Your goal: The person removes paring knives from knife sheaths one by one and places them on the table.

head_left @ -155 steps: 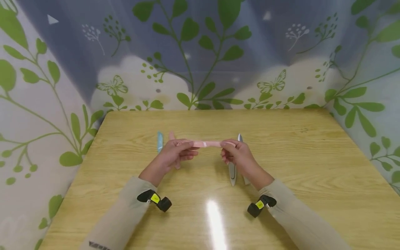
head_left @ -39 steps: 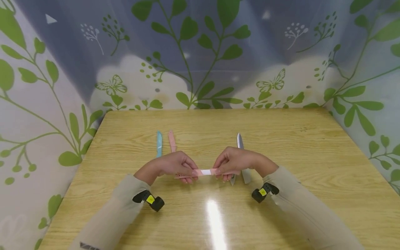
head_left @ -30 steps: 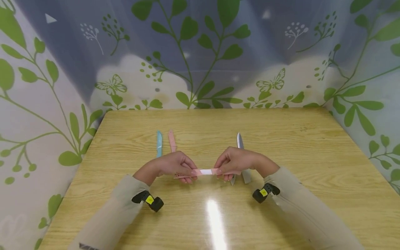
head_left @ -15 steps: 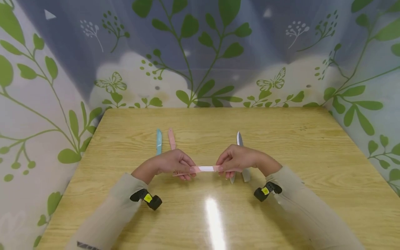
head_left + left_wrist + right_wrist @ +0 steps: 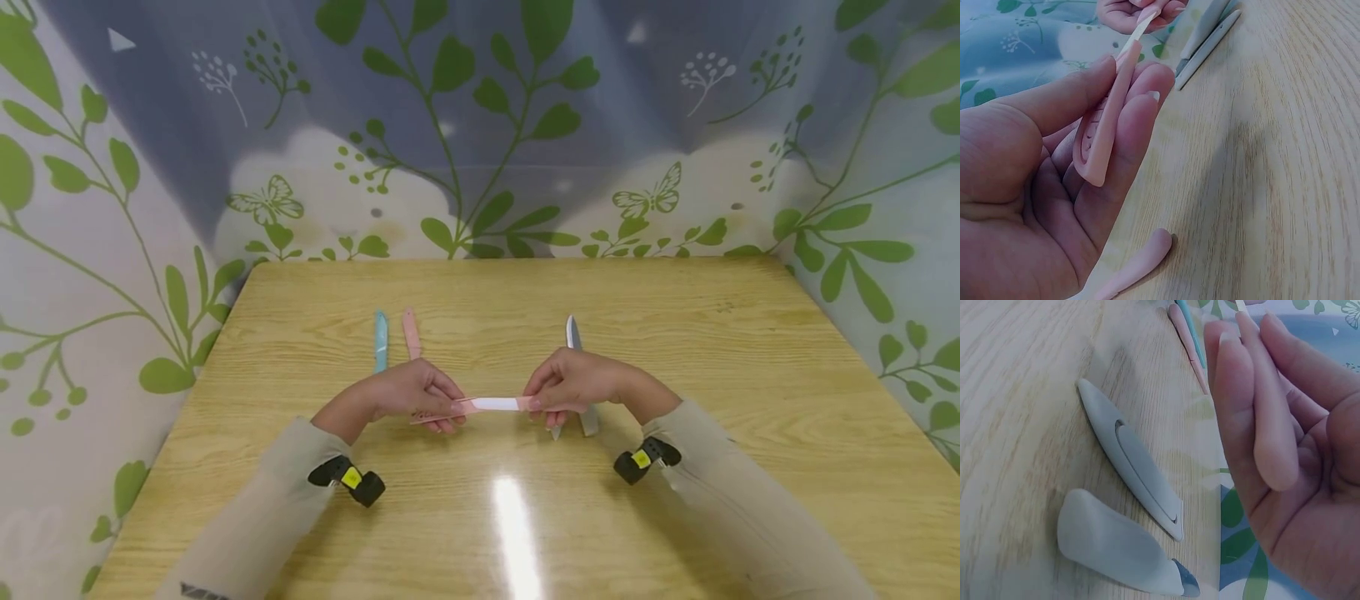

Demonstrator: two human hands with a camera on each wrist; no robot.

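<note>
In the head view, both hands hold a small pink knife level above the wooden table [image 5: 480, 492], its white blade [image 5: 497, 404] showing between them. My left hand [image 5: 412, 393] pinches the pink sheath [image 5: 1105, 128], which has cut-out slots, between thumb and fingers. The smooth pink handle [image 5: 1275, 437] lies between the thumb and fingers of my right hand [image 5: 581, 382]. The blade's left end is hidden in the sheath. Under the right hand lie a grey-handled knife [image 5: 1122, 544] and a separate grey sheath [image 5: 1132, 462], partly covered in the head view.
Left of centre, a light blue knife-shaped piece [image 5: 381, 337] and a second pink piece [image 5: 412, 332] lie side by side, near the left hand. Leaf-patterned curtain [image 5: 495, 125] surrounds the table's back and sides. A bright light reflection crosses the front.
Since the oldest frame both hands have come nearer the body and turned. The right hand has drawn away from the left, baring more of the white blade from the sheath.
</note>
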